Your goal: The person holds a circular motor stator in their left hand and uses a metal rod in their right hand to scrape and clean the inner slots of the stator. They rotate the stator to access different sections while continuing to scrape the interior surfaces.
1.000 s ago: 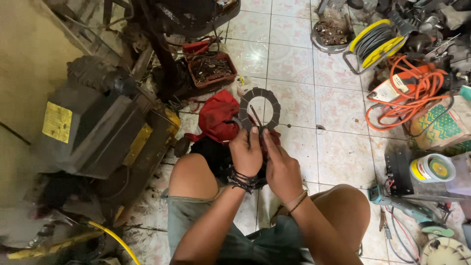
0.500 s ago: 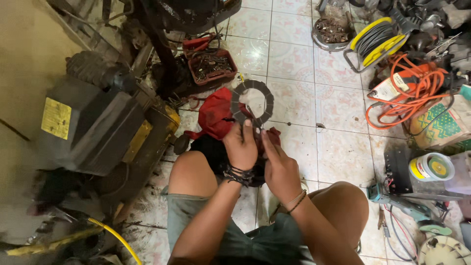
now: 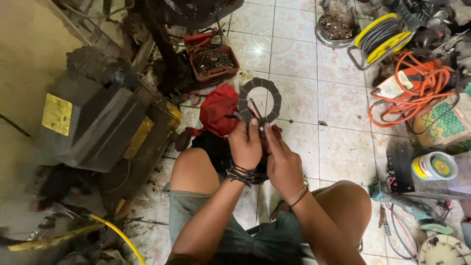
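Head view: grey ring [image 3: 260, 100] above both hands' grip (pinched at bottom).

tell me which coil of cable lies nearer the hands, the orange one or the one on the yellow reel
The orange cable: it lies loose on the tiles, lower in view and closer to the right hand. The grey cable on the yellow reel sits farther off, by the top edge.
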